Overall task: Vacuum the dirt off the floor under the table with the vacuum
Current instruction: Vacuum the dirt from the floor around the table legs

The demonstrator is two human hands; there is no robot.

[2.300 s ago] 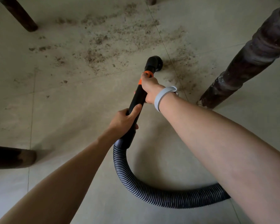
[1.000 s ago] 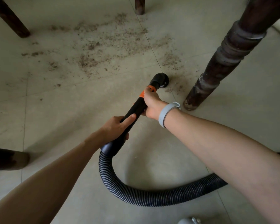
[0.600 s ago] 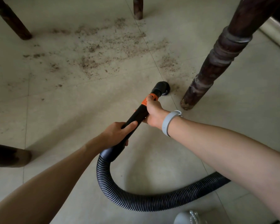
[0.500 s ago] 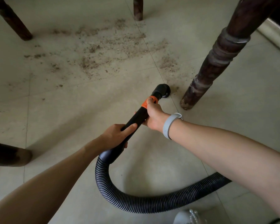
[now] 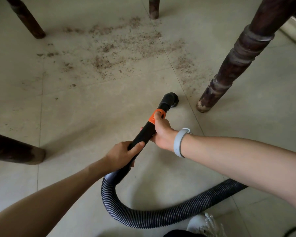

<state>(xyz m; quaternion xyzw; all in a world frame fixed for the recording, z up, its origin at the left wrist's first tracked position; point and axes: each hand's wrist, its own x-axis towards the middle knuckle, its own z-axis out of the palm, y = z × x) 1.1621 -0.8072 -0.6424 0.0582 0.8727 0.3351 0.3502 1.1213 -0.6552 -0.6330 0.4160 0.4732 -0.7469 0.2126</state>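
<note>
Both hands grasp the vacuum wand (image 5: 144, 132): left hand (image 5: 121, 153) nearer the ribbed hose (image 5: 143, 218), right hand (image 5: 161, 132) at the orange collar. Its brush nozzle (image 5: 170, 100) sits on the floor (image 5: 92, 117) just beside the turned table leg (image 5: 229, 65); dirt (image 5: 109, 52) spreads beyond the nozzle, bare tile between them.

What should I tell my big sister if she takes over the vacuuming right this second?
Left hand: grips the lower end of the black wand, just above the ribbed hose.
Right hand: grips the wand higher up, thumb by the orange collar.
The brush nozzle is down by the floor, near the turned table leg; whether it touches cannot be told.
Done: the tiles around the nozzle look mostly clean.
Left: the wide patch of dirt farther in between the legs, plus a smaller patch beside the turned leg.
</note>
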